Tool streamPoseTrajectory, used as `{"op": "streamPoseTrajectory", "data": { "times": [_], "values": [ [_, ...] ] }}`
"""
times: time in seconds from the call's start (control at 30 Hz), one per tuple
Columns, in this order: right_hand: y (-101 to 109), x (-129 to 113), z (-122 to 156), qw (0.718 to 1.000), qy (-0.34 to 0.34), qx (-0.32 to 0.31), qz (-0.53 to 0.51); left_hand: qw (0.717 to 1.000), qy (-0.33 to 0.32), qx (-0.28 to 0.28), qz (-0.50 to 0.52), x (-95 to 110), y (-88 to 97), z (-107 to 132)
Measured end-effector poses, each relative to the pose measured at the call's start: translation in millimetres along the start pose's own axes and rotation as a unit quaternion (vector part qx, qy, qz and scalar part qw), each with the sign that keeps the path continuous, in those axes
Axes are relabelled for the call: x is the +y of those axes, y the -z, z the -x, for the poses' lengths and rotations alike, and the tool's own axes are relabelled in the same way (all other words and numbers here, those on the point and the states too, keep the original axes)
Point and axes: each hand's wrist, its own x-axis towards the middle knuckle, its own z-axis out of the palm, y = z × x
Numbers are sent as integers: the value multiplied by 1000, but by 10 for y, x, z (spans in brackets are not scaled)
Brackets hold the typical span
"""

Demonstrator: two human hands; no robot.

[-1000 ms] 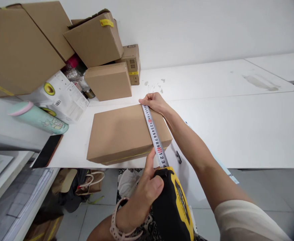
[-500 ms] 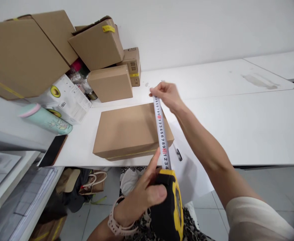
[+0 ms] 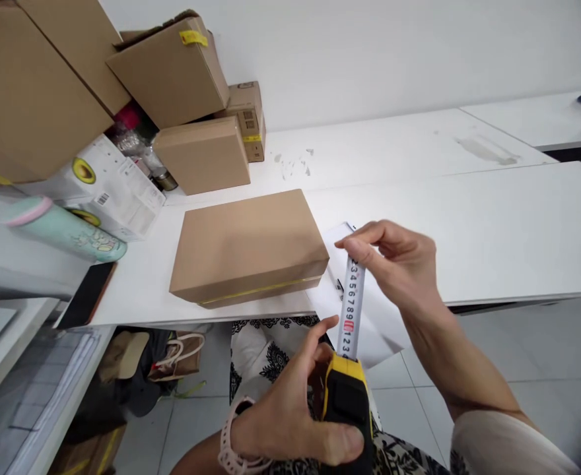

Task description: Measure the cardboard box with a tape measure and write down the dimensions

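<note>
My left hand (image 3: 305,409) is wrapped round the black and yellow case of a tape measure (image 3: 347,409), thumb across the case and index finger stretched toward the blade. A short length of white blade (image 3: 350,310) runs up from the case, its numbers and a red 10 mark facing me. Between thumb and fingers, my right hand (image 3: 394,257) pinches the blade's free end, hiding its tip. Left of the blade, a closed brown cardboard box (image 3: 251,244) lies on the white table (image 3: 493,237); neither hand touches it. White paper (image 3: 327,300) with a pen (image 3: 339,288) lies under the blade.
Several cardboard boxes (image 3: 201,155) are stacked at the back left, beside a white box with avocado pictures (image 3: 117,185). A mint bottle (image 3: 67,227) and a dark phone-like slab (image 3: 85,297) lie at the left. Below the table's edge are a cap and a bag (image 3: 181,356).
My right hand has come down and nearer, away from above the box. The exposed blade is shorter and now sits right of the box. The view has shifted slightly right.
</note>
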Motion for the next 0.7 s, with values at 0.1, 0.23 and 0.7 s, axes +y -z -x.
{"op": "streamPoseTrajectory", "data": {
  "times": [0.1,0.23,0.7],
  "values": [
    [-58,32,269,1000,-14,-7,-8,998,-39,8,-45,-60,43,-7],
    [-116,53,434,998,-18,-39,-46,991,-87,58,-87,-229,165,72],
    [-245,781,550,976,-196,-97,-3,795,-331,506,53,-171,1494,642]
  ]
}}
